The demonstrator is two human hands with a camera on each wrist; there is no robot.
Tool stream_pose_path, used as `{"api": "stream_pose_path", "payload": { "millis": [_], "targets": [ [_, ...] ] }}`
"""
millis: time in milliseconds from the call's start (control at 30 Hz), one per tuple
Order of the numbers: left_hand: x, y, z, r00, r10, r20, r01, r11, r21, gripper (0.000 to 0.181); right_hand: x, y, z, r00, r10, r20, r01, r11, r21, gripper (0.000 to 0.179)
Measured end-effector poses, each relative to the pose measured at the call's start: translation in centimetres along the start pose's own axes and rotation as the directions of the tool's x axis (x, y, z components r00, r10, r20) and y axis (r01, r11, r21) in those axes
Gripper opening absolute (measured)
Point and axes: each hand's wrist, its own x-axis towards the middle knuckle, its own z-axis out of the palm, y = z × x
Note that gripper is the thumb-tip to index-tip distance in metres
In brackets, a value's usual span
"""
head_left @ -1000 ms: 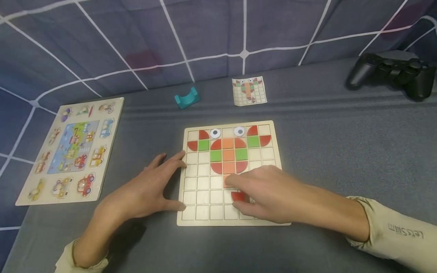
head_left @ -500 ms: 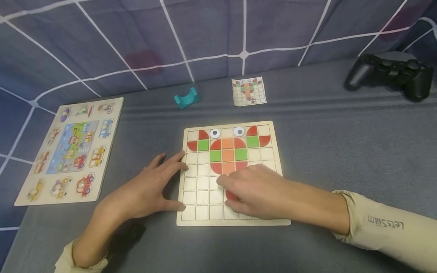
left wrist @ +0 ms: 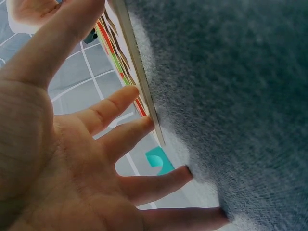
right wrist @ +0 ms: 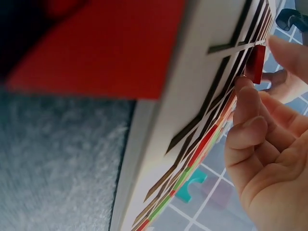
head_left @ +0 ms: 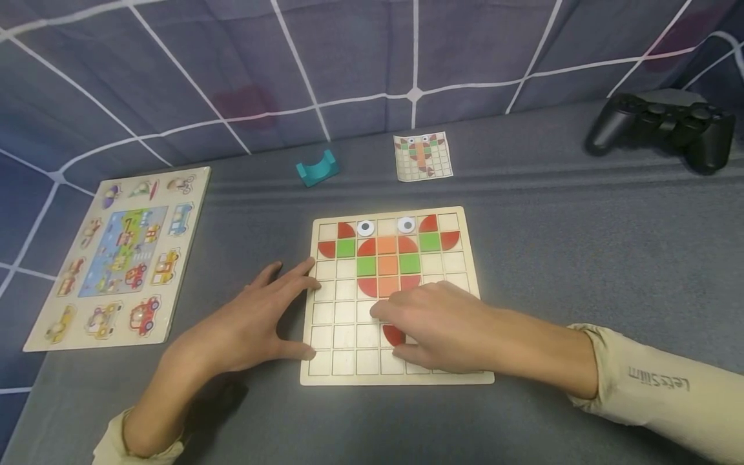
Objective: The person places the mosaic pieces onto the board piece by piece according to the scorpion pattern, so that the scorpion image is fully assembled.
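A wooden grid board (head_left: 344,361) carries a figure of red quarter-circle, orange and green square tiles and two eye tiles. My left hand (head_left: 244,323) has its fingers spread, with fingertips and thumb at the board's left edge. In the left wrist view the left hand (left wrist: 82,163) shows straight, parted fingers. My right hand (head_left: 444,326) is low over the board, pinching a red quarter-circle tile (head_left: 393,335) between thumb and fingers. The right wrist view shows that red tile (right wrist: 259,65) tilted up from the board. My hand hides the squares beneath it.
A small pattern card (head_left: 423,157) lies behind the board, with a teal curved block (head_left: 318,169) to its left. A vehicle picture puzzle (head_left: 192,258) is at the far left. A black game controller (head_left: 659,132) lies at the back right. A large blurred red shape (right wrist: 120,53) fills the right wrist view's corner.
My right hand has shifted a little left with the red tile, covering the lowest orange square seen earlier. Its thumb has since edged right. My left hand stays at the board's edge.
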Motion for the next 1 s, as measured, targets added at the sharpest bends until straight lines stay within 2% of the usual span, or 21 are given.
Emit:
{"api": "stream_pose_path", "payload": {
  "millis": [167, 600, 1000],
  "targets": [
    [0.03, 0.0, 0.0, 1.0, 0.001, -0.002, -0.001, 1.0, 0.004, 0.084, 0.02, 0.11, -0.05, 1.0, -0.004, 0.003, 0.004, 1.0, 0.013, 0.024],
    [0.01, -0.04, -0.02, 1.0, -0.001, 0.001, 0.001, 1.0, -0.005, 0.083, -0.19, 0.58, 0.25, 0.996, -0.058, -0.071, 0.057, 0.998, -0.005, 0.022],
    [0.03, 0.02, -0.07, 1.0, -0.004, 0.004, 0.004, 1.0, -0.006, 0.083, -0.39, 0.41, -0.19, 0.997, -0.074, -0.029, 0.073, 0.997, -0.014, 0.017]
  ]
}}
